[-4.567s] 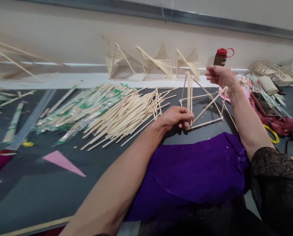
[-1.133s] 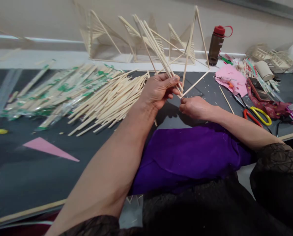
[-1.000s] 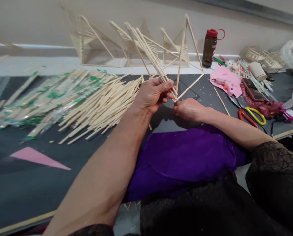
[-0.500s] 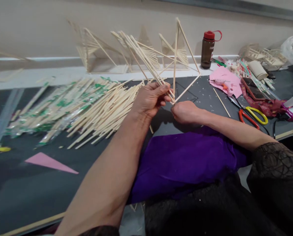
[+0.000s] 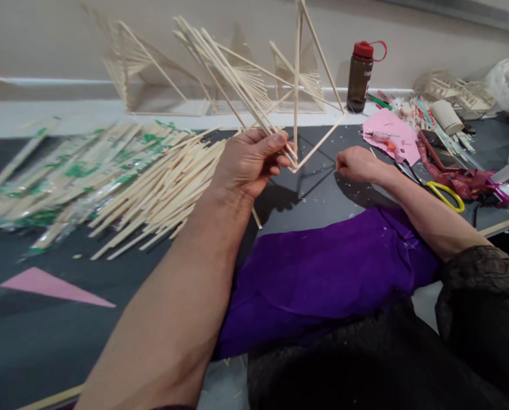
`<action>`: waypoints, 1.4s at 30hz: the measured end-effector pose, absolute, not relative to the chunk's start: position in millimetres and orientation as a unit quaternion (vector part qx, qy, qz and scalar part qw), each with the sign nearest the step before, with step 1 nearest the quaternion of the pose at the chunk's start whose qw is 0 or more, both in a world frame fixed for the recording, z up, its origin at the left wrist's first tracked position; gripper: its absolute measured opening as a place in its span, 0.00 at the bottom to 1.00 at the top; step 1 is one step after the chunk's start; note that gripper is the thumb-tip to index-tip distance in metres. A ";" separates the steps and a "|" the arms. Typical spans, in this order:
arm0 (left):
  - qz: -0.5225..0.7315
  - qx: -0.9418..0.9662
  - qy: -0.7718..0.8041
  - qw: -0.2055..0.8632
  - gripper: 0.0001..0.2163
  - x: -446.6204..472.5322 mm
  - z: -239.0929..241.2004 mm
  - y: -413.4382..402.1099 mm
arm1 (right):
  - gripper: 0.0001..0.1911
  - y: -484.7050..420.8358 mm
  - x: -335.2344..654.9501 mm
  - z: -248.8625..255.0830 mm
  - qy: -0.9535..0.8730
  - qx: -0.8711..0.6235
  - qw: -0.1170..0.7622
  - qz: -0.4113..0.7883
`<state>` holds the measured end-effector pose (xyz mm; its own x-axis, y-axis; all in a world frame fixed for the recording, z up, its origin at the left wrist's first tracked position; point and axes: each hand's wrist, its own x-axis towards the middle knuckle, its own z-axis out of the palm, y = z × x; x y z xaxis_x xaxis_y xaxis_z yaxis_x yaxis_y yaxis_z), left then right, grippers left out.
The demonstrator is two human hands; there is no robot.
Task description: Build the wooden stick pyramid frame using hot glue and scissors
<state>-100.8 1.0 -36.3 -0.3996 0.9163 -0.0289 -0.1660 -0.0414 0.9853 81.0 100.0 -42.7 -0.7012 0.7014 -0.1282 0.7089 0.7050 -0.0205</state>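
My left hand (image 5: 250,162) is closed on the lower corner of a frame made of thin wooden sticks (image 5: 297,85), holding it tilted above the dark table (image 5: 109,319). The frame's sticks fan up and left from my fingers, and one upright triangle rises to the top of the view. My right hand (image 5: 357,164) rests on the table to the right of the frame's corner, a short way off it, with the fingers curled under. What they hold, if anything, is hidden.
A big heap of loose sticks (image 5: 152,182), some in green-printed wrappers, lies at left. Finished stick models (image 5: 147,68) stand on the white ledge. A purple cloth (image 5: 331,279) lies in front of me. A brown bottle (image 5: 360,74), pink paper (image 5: 389,134), yellow-handled scissors (image 5: 448,196) and clutter are at right.
My right hand has left the frame's lower corner and moved right onto the table. The left hand has kept hold and lifted the frame slightly.
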 end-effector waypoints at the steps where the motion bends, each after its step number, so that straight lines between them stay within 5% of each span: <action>1: 0.633 0.343 0.549 0.425 0.09 -100.7 -36.0 0.6 | 0.19 99.8 88.3 -38.3 0.932 0.349 0.061 -0.075; 7: 0.639 0.343 0.543 0.423 0.11 -99.0 -33.9 -1.7 | 0.09 71.1 112.8 -27.0 0.939 0.202 0.145 -0.236; 17: 0.645 0.342 0.534 0.426 0.10 -98.8 -33.0 -1.3 | 0.14 91.6 129.8 -48.9 0.942 0.329 0.055 0.033; 23: 0.649 0.354 0.525 0.422 0.10 -101.1 -35.7 -0.8 | 0.10 61.2 135.4 -44.5 0.981 0.130 0.106 -0.101; 36: 0.637 0.354 0.542 0.419 0.08 -102.2 -38.9 0.1 | 0.14 26.5 120.3 -27.0 0.969 0.059 0.224 0.091; 42: 0.626 0.351 0.551 0.426 0.08 -95.1 -38.5 -0.3 | 0.15 25.9 113.5 -33.1 0.972 0.045 0.205 0.105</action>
